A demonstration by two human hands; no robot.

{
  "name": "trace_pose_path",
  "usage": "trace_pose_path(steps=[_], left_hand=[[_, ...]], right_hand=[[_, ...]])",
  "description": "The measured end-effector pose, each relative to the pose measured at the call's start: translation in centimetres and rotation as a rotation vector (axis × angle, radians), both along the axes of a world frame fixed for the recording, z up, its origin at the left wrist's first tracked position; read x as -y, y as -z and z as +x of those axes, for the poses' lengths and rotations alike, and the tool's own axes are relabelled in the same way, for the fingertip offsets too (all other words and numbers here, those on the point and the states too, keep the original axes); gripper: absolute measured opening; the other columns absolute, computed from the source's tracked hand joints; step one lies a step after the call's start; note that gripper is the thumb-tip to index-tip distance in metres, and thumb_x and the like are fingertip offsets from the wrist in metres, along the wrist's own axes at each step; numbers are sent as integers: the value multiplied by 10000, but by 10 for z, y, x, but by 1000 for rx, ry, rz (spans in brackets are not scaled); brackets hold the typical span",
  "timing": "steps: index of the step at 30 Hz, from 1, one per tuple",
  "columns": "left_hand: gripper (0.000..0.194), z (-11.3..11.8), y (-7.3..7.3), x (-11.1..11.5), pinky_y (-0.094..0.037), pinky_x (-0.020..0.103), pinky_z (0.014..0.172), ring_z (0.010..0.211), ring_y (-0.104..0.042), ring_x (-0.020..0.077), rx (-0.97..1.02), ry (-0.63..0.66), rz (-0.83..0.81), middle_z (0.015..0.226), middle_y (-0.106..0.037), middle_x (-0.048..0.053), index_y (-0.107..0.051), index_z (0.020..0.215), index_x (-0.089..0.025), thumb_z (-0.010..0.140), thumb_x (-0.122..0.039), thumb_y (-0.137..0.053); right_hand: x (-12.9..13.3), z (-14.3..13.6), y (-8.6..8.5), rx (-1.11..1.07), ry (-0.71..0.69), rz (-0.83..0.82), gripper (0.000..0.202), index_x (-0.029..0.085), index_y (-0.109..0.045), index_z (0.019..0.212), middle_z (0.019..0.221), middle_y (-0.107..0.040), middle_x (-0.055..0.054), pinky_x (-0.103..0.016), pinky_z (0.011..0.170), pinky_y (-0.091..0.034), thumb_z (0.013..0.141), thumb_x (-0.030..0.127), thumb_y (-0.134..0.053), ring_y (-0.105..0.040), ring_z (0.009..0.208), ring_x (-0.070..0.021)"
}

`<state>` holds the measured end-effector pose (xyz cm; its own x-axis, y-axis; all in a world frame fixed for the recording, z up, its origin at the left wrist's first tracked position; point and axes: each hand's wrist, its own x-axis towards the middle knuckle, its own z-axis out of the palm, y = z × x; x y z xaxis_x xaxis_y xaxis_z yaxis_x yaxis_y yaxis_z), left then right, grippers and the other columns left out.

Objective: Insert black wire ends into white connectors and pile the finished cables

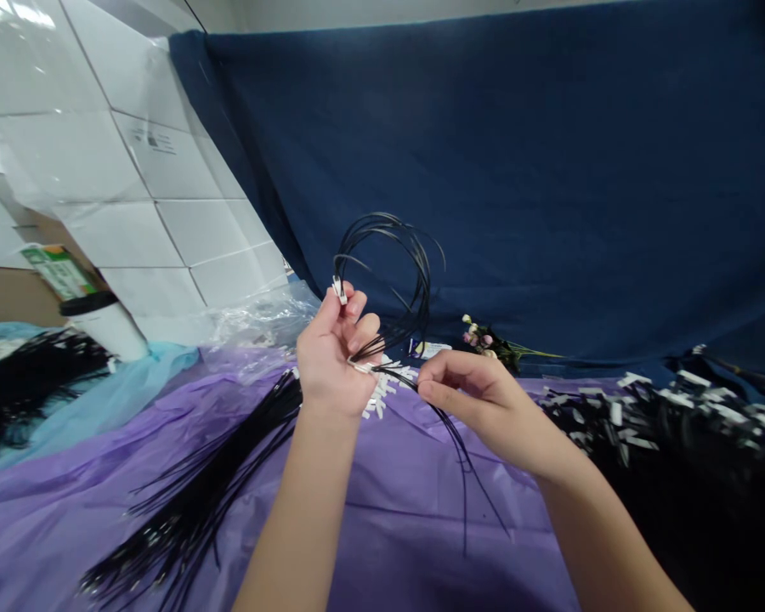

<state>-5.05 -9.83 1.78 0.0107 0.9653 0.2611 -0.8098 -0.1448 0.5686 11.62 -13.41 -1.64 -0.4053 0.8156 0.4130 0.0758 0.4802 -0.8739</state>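
Note:
A looped bundle of thin black wires [424, 285] rises from my left hand [337, 361], whose fingers are curled around it. Small white connectors [339, 291] show at the fingertips, and another white piece lies at the palm. My right hand [484, 399] pinches the same wires between thumb and forefinger, to the right of the left palm. Loose wire ends hang down below the right fingers. Behind the left wrist, a thick bundle of black wires [229, 467] lies on the purple cloth [421, 527], with white connectors [386, 391] close behind the left hand.
A large heap of black wires with white connectors [637, 416] fills the right side. On the left stand a white cup with a black lid [105, 323] and more black wires [31, 391]. Flowers [481, 336] lie before a dark blue curtain [516, 170]; white boxes [166, 161] are stacked left.

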Motion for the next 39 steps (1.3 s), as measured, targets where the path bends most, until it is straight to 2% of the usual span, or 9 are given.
trace_pose_path(steps=[3,7,13,18,25,28,34,37,39], left_hand=[[180,-1,0,-1,-210,149,276,343,-302,18,-8,78,-20,632,-433,-55,-522,838,-171,964,-268,-438],[183,-2,0,-1,-202,144,277,343,-295,16,-15,170,-11,645,-448,-47,-512,821,-167,962,-245,-427],[174,-2,-2,0,-210,139,283,346,-285,10,-79,186,25,657,-421,-46,-516,817,-158,951,-229,-431],[145,0,-4,3,-192,125,289,345,-287,-1,-166,208,13,670,-410,-41,-518,800,-155,913,-242,-491],[110,4,0,3,-202,118,301,352,-299,-4,-225,284,-1,705,-426,-41,-491,814,-163,902,-228,-508],[107,6,1,1,-199,118,306,353,-292,-6,-226,270,-30,699,-417,-44,-489,816,-161,896,-226,-517],[131,13,-2,2,-153,136,309,352,-270,0,-246,172,-135,670,-396,-57,-483,803,-167,875,-251,-553],[131,16,0,1,-148,150,316,355,-273,12,-191,46,-180,658,-395,-66,-474,816,-185,879,-273,-548],[128,18,2,0,-176,155,326,362,-282,19,-140,-46,-202,658,-404,-67,-463,826,-197,893,-286,-525]], right_hand=[[-6,0,5,-25,-23,-63,156,177,-612,790,712,-531,19,-262,618,-337,898,287,-591,-437,668,-109],[-10,0,8,22,44,-27,168,185,-616,782,676,-465,29,-275,603,-305,894,308,-591,-379,638,-111],[-8,0,7,-69,35,-86,158,194,-602,747,617,-389,53,-267,561,-263,876,285,-606,-333,575,-98],[-7,0,8,-58,69,-100,163,185,-607,774,679,-481,27,-257,557,-297,871,315,-595,-381,601,-103],[-4,-8,9,-16,346,130,50,199,-638,846,760,-637,11,-264,647,-400,848,189,-589,-541,680,-121],[-8,-11,10,-175,450,140,122,206,-685,946,868,-705,-23,-289,727,-469,841,250,-640,-628,799,-155],[-23,2,5,-847,642,63,142,196,-700,895,936,-728,-36,-293,776,-542,786,284,-723,-687,851,-148],[-24,12,0,-1045,617,-8,127,195,-658,873,859,-718,-10,-288,791,-549,763,208,-719,-684,790,-119],[-23,15,-3,-1098,569,-55,212,218,-611,906,789,-697,15,-266,716,-544,734,151,-717,-648,684,-97]])
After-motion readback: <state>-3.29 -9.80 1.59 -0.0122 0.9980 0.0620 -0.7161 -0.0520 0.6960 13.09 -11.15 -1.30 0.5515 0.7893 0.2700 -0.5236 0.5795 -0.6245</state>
